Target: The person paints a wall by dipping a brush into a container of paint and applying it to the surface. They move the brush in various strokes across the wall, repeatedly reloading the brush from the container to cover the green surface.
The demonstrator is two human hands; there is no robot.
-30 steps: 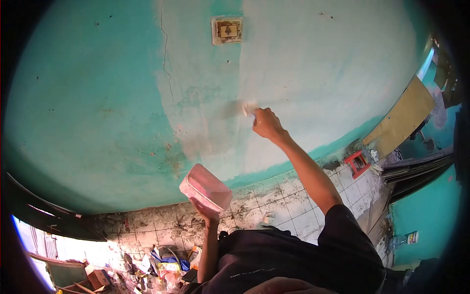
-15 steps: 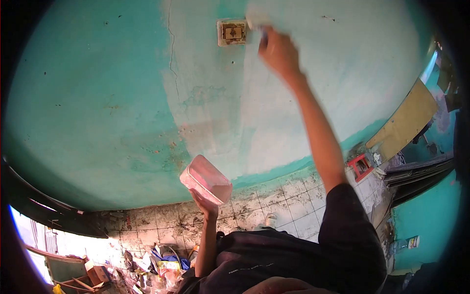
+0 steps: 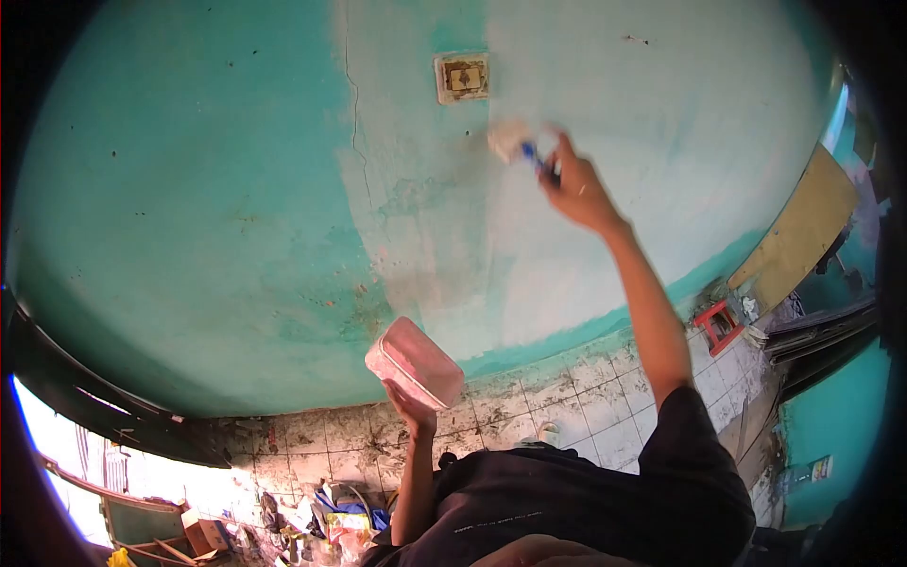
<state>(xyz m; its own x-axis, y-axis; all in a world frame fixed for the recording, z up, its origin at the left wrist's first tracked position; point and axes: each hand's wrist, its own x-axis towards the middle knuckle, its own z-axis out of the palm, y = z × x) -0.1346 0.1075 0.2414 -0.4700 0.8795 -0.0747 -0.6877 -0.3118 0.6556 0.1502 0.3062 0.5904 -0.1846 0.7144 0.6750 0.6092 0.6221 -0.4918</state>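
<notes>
My right hand (image 3: pixel 578 191) grips the blue handle of a paintbrush (image 3: pixel 513 142), its pale bristles at the wall and slightly smeared by motion. Green wall (image 3: pixel 217 189) fills the upper view, with a whitish painted area (image 3: pixel 605 104) on the right and a thinner pale band at the middle. Just above and left of the brush is a dirty wall switch (image 3: pixel 463 78) in a paint-marked frame. Low in front of me, my left hand (image 3: pixel 412 408) supports a pink plastic container (image 3: pixel 414 364) from beneath, tilted, with whitish smears on its side.
Dirty white floor tiles (image 3: pixel 567 411) run along the wall's foot. A small red stool (image 3: pixel 720 327) and a leaning tan board (image 3: pixel 798 231) stand at the right. Mixed clutter (image 3: pixel 345 515) lies at lower left, near a cardboard box (image 3: pixel 203 532). A plastic bottle (image 3: pixel 808 472) is at lower right.
My right hand has brought the brush down from beside the switch to below and right of it. The left hand still holds the container; the whole view has shifted slightly.
</notes>
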